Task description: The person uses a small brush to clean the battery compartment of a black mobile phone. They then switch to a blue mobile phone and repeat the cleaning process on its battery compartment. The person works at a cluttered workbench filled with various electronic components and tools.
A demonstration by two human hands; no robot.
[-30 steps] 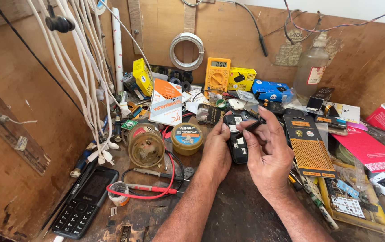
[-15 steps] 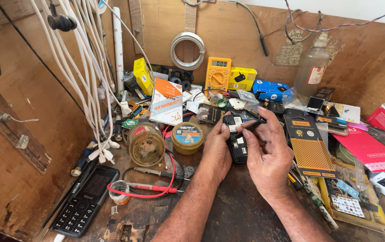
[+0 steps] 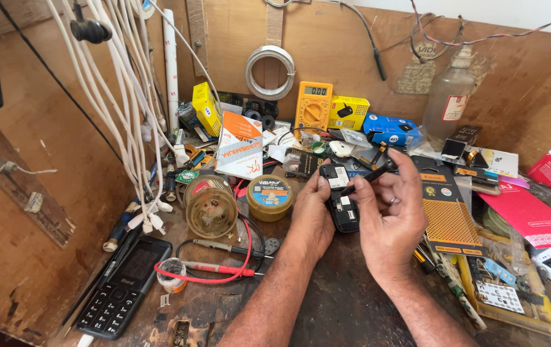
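Note:
My left hand [image 3: 311,215] grips a small black opened phone [image 3: 340,197] by its left side, back facing up with its inner parts showing. My right hand [image 3: 391,215] holds a thin dark tool [image 3: 368,178] between thumb and fingers, its tip resting on the upper part of the phone. Both hands hover over the dark worn workbench [image 3: 327,308] near its middle.
A black keypad phone [image 3: 124,287] lies front left beside red and black probe leads [image 3: 214,266]. Two round tins [image 3: 210,209] stand left of my hands, a yellow multimeter [image 3: 314,106] and small boxes at the back, a bottle [image 3: 446,96] back right, packets and red booklets [image 3: 526,215] on the right. White cables [image 3: 121,96] hang at left.
My right hand has tilted slightly, its fingers spreading and the tool angling more toward the upper right. The left hand and phone stay almost still.

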